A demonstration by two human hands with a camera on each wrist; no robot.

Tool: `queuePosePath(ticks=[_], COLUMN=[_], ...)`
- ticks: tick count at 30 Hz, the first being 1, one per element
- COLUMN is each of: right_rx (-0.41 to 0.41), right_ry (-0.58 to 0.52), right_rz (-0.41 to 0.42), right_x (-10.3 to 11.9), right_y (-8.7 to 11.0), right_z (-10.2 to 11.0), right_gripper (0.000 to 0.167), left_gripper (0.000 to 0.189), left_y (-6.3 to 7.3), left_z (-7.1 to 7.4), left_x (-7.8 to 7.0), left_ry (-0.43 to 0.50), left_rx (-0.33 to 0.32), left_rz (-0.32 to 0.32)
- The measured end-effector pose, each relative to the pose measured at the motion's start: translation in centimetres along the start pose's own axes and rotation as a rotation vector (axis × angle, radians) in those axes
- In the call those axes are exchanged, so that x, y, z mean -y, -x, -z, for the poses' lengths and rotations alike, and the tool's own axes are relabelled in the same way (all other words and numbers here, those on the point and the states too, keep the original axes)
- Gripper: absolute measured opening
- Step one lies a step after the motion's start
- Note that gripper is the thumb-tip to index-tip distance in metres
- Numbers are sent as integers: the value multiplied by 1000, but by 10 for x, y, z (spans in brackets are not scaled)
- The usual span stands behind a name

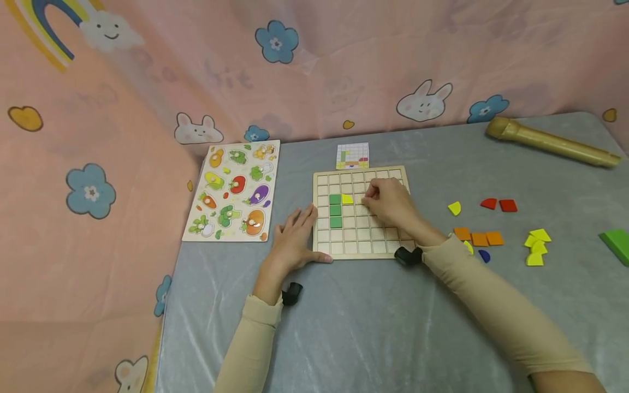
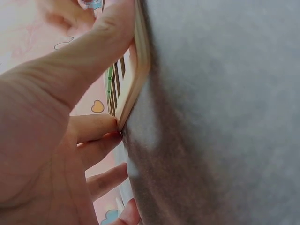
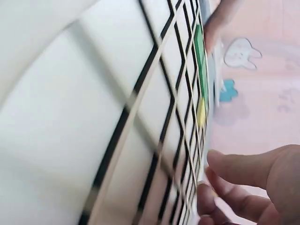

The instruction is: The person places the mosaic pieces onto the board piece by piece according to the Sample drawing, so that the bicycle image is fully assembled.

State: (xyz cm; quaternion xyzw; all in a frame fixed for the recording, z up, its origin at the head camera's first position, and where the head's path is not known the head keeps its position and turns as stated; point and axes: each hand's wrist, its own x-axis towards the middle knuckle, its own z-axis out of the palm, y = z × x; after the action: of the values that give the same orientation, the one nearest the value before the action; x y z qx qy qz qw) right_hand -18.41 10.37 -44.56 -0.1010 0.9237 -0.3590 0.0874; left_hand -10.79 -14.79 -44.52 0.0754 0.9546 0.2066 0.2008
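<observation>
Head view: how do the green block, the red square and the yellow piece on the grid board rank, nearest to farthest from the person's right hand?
1. Yellow piece: on the grid board, just left of the right hand.
2. Red square: on the table, right of that hand.
3. Green block: far right, at the picture's edge.

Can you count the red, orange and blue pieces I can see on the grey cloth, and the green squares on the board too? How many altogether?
Red pieces: 2
Orange pieces: 3
Blue piece: 1
Green squares on the board: 3
Total: 9
</observation>
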Motion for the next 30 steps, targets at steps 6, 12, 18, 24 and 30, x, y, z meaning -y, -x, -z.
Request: queuePosePath(ticks=[6, 12, 18, 24, 30], right_rx=[22, 31, 103, 70, 37], right_ry=[158, 233, 176, 167, 107], right_rz=[-86, -203, -236, -204, -131], right_x=[-44, -85, -94, -82, -59], right_y=[34, 59, 60, 54, 52], right_z=[47, 84, 93, 81, 64], right_gripper=[26, 32, 26, 19, 23], left_gripper=[126, 127, 127, 127, 127], left_y=[0, 0, 0, 1, 0], left_z=[0, -1, -1, 0, 0], left_x=[-1, -1, 0, 0, 0], left_ry=[0, -5, -3, 4, 2], left_rx=[-5, -3, 1, 6, 4], left_rz=[-4, 6, 11, 8, 9])
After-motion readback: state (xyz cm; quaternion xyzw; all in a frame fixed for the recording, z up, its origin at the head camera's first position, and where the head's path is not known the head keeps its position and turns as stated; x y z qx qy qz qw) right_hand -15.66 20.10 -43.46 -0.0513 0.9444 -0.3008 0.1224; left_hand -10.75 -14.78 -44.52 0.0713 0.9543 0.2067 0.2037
